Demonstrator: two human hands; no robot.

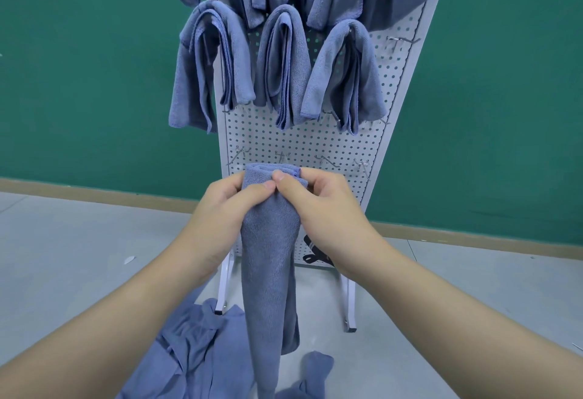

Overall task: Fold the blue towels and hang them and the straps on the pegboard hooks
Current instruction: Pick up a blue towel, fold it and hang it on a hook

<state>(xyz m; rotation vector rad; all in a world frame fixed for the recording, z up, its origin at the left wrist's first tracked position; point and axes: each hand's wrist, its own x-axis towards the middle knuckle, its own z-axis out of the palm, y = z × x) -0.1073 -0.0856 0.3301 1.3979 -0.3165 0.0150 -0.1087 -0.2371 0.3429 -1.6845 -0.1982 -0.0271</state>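
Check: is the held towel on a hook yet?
No, both hands grip the towel in front of the bare hooks.

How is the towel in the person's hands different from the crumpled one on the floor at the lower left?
The held towel is folded into a long narrow strip that hangs straight down; the floor towel lies spread out and rumpled. The held towel is gripped at its top by the left hand and right hand, in front of the pegboard; nothing touches the floor towel. Both are the same grey-blue cloth.
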